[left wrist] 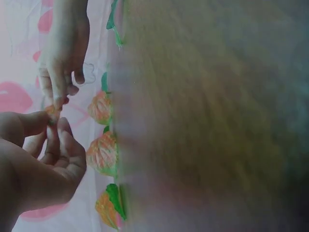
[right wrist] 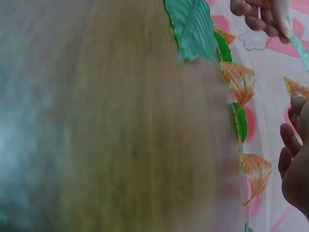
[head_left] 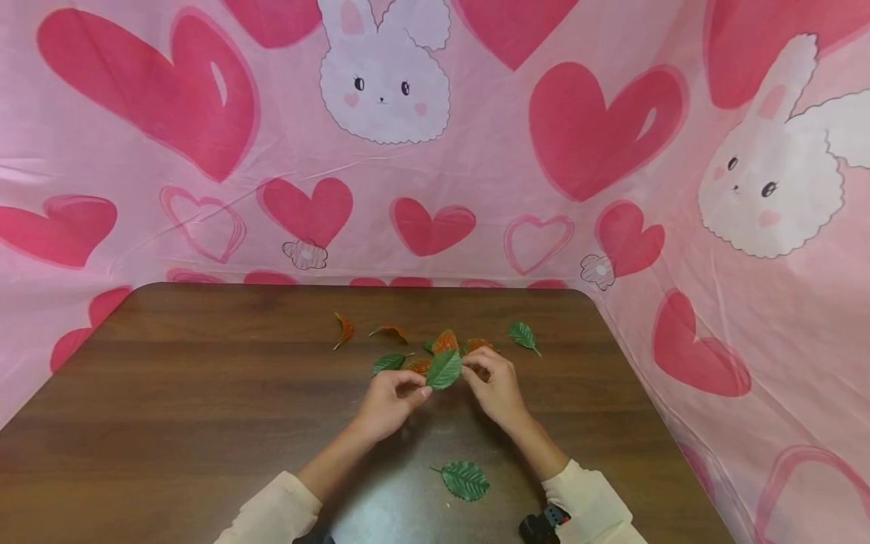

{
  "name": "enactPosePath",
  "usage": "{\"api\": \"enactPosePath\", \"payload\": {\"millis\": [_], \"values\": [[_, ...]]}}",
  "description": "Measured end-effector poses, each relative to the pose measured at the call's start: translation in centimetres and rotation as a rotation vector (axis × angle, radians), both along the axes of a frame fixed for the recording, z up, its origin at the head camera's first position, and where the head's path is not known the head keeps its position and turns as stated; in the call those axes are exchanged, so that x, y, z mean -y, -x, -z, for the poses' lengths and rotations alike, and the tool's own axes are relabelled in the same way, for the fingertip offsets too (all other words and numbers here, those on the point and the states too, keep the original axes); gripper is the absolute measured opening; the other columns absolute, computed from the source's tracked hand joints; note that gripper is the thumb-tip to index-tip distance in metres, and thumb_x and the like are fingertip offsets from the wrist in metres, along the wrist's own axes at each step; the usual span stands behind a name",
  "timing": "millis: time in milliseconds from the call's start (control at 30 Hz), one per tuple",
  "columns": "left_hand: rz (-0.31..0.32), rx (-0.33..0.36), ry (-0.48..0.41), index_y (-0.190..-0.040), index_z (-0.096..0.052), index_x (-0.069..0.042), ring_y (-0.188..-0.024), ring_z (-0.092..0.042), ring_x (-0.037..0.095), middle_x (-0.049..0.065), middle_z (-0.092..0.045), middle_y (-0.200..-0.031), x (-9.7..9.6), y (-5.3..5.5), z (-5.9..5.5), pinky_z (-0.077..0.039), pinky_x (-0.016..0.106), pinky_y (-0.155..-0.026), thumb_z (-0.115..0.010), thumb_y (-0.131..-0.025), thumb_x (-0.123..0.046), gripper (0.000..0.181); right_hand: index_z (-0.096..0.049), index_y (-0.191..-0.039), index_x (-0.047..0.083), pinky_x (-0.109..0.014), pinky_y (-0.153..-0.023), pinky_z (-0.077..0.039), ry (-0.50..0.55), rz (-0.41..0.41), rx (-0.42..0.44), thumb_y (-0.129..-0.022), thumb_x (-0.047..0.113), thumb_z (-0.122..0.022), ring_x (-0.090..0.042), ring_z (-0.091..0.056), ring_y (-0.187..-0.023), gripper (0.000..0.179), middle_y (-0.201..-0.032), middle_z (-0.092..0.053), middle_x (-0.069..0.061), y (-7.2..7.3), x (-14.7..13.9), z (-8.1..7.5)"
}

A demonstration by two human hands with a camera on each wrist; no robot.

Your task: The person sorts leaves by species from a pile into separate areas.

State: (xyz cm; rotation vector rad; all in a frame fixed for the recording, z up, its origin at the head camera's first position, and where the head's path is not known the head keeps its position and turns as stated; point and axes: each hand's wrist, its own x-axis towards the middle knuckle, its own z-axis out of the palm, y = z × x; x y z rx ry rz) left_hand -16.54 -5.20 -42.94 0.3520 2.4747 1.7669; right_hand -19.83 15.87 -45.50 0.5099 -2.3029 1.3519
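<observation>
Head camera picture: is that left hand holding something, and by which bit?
Yes: the left hand pinches a green leaf by its lower-left end. Whether that's stem or tip, I can't tell.

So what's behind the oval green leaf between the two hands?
From the head view, a pointed orange leaf pokes above the oval green leaf, with a bit of another green leaf further left. The orange leaf's lower part and anything else straight behind are covered.
</observation>
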Motion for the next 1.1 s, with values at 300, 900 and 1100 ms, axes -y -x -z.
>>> {"api": "enactPosePath", "payload": {"millis": [300, 900, 1100], "values": [[0.148, -0.089, 0.297, -0.09, -0.077, -0.006, -0.072, -0.062, 0.009, 0.004, -0.074, -0.08, 0.9, 0.3, 0.6, -0.051, 0.025, -0.065, -0.074, -0.091, -0.009, 0.005, -0.077, -0.089, 0.0, -0.02, -0.062, -0.048, -0.088, 0.004, 0.03, -0.086, 0.005, -0.078, 0.0, -0.053, -0.069, 0.006, -0.082, -0.073, -0.007, 0.0, -0.6, 0.1], [0.314, -0.117, 0.467, -0.085, -0.078, -0.01, -0.063, -0.057, 0.007, 0.0, -0.075, -0.077, 1.0, -0.4, 0.7, -0.045, 0.028, -0.059, -0.075, -0.087, -0.007, 0.006, -0.079, -0.093, 0.011, -0.029, -0.078, -0.052, -0.423, -0.032, 0.206, -0.088, 0.013, -0.078, -0.013, -0.065, -0.086, 0.005, -0.092, -0.075, 0.0, -0.5, -1.9, -0.1], [0.322, -0.098, 0.451, -0.083, -0.078, -0.011, -0.061, -0.055, 0.005, -0.003, -0.074, -0.074, 0.9, -0.1, 0.9, -0.045, 0.024, -0.058, -0.076, -0.087, -0.008, 0.006, -0.079, -0.093, 0.012, -0.026, -0.075, -0.05, -0.448, -0.033, 0.226, -0.088, 0.015, -0.078, -0.009, -0.061, -0.082, 0.006, -0.092, -0.075, 0.001, -0.5, -2.0, 0.1]]}}
